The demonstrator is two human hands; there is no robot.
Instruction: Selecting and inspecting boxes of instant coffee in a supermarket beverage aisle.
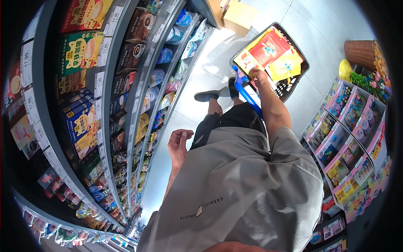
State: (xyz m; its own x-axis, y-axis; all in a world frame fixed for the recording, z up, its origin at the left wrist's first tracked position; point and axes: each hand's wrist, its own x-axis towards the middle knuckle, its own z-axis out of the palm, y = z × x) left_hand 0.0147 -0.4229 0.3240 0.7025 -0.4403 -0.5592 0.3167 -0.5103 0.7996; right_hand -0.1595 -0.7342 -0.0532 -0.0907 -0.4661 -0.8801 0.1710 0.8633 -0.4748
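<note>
My right hand (260, 77) reaches over the blue-handled side of a dark plastic shopping basket cart (308, 64). Its fingers are bent at the near end of a yellow box (244, 61); whether they grip the box or a small brownish thing there is unclear. Beside that box lie a red pouch (269, 47) and a yellow pouch (286, 67). A blue handle (247, 94) runs from the cart toward my body. My left hand (179, 143) hangs beside my thigh, fingers curled and thumb against them, with nothing visible in it.
Tall shelves on the left carry boxed coffee (80, 50), canisters (165, 55) and bagged goods behind price strips (100, 83). A cardboard box (240, 17) stands on the tiled floor (310, 20). At right are a pink display rack (343, 138) of small goods and a wicker basket (359, 53).
</note>
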